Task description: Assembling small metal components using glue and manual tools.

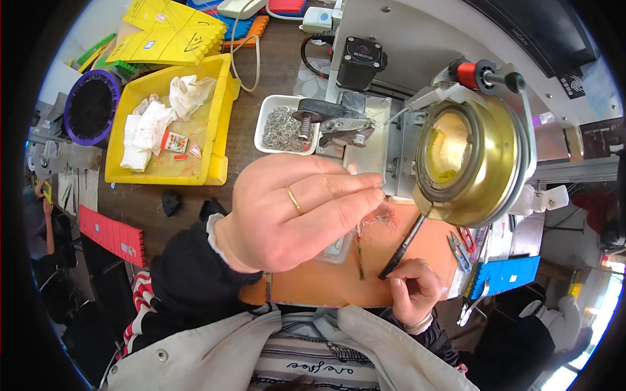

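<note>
Work looks under way, not finished: metal pieces (282, 130) remain in the white tray (263, 124), toward the counter's (242, 124) back edge, and reddish threads (386, 220) lie on the orange mat (313, 288) by its front edge. Left hand (283, 212) reaches flat-fingered, any pinch hidden; right hand (416, 291) curls beside a dark rod (400, 254), grip unclear.

Room over orange mat (313, 287); black stick (402, 247), gold drum (466, 163) obstruct right.
</note>
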A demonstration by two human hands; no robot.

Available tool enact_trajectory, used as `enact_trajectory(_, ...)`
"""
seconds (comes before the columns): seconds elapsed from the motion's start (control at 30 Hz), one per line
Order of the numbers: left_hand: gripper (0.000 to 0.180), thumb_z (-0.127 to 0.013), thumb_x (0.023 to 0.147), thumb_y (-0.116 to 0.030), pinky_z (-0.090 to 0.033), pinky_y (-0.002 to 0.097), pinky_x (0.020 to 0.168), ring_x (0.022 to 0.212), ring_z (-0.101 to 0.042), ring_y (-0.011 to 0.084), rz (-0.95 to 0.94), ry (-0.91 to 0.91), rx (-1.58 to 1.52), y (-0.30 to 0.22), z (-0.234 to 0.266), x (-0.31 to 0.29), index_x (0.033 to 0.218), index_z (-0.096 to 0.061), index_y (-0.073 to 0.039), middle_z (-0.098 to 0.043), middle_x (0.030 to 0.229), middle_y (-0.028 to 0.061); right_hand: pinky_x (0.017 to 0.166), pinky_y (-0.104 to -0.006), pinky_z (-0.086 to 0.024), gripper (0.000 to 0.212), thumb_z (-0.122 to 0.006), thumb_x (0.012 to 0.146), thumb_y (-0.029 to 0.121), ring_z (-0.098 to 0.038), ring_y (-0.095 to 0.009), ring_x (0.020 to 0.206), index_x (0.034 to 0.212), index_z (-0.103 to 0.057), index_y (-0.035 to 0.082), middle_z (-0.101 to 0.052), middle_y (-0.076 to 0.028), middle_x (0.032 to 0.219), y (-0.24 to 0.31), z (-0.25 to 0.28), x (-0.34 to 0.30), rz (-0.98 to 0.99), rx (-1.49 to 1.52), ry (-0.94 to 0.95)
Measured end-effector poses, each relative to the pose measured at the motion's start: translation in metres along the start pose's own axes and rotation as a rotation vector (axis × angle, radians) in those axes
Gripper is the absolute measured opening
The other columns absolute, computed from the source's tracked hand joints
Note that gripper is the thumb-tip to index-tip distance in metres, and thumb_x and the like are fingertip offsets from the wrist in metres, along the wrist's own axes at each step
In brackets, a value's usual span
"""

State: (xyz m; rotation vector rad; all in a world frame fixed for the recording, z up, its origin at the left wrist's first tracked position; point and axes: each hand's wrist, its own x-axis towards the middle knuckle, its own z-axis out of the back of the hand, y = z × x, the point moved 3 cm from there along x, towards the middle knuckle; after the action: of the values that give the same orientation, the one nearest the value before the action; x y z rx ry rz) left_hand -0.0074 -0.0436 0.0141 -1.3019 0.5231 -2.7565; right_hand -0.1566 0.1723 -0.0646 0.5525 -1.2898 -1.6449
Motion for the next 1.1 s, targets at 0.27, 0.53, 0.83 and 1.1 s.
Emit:
enact_trajectory(0.27, 0.022, -0.073, 0.070, -0.011, -0.050, 0.0359, 0.080, 0.095, -0.067, 0.0240, 0.055, 0.054, 0.207, -0.009, 0.008, 0.001, 0.091, -0.073, -0.009, -0.075, 0.097, 0.0025, 0.047, -0.0265, -0.035, 0.010, -0.073, 0.078, 0.008, -0.048, -0.013, 0.049, 0.078, -0.066, 0.002, -0.057, -0.005, 0.062, 0.001, 0.001, 0.001, -0.008, -0.017, 0.009)
enact_trajectory(0.53, 0.014, -0.073, 0.075, -0.009, -0.029, 0.0496, 0.115, 0.121, -0.062, 0.0312, 0.096, 0.143, 0.247, 0.002, -0.001, 0.001, 0.089, -0.074, -0.012, -0.074, 0.092, -0.0004, 0.051, -0.0274, -0.039, 0.007, -0.070, 0.081, 0.005, -0.052, -0.015, 0.054, 0.079, -0.064, 0.001, -0.062, -0.007, 0.068, 0.001, 0.002, -0.001, 0.007, -0.063, -0.005)
enact_trajectory(0.83, 0.013, -0.073, 0.073, -0.006, -0.020, 0.0532, 0.118, 0.118, -0.063, 0.0302, 0.060, 0.145, 0.229, 0.002, 0.004, 0.009, 0.086, -0.072, -0.010, -0.071, 0.088, 0.0051, 0.059, -0.0259, -0.042, 0.004, -0.067, 0.082, -0.004, -0.056, -0.014, 0.063, 0.085, -0.064, -0.003, -0.062, -0.007, 0.074, 0.005, -0.001, 0.001, -0.056, 0.002, -0.022)
enact_trajectory(1.1, 0.007, -0.073, 0.075, -0.007, -0.026, 0.0544, 0.115, 0.113, -0.065, 0.0263, 0.050, 0.114, 0.207, -0.001, 0.009, 0.009, 0.081, -0.069, -0.009, -0.070, 0.092, 0.0086, 0.068, -0.0309, -0.050, 0.027, -0.065, 0.081, -0.004, -0.062, -0.020, 0.071, 0.107, -0.065, 0.001, -0.064, -0.008, 0.083, 0.049, -0.011, 0.034, 0.131, -0.334, 0.253)
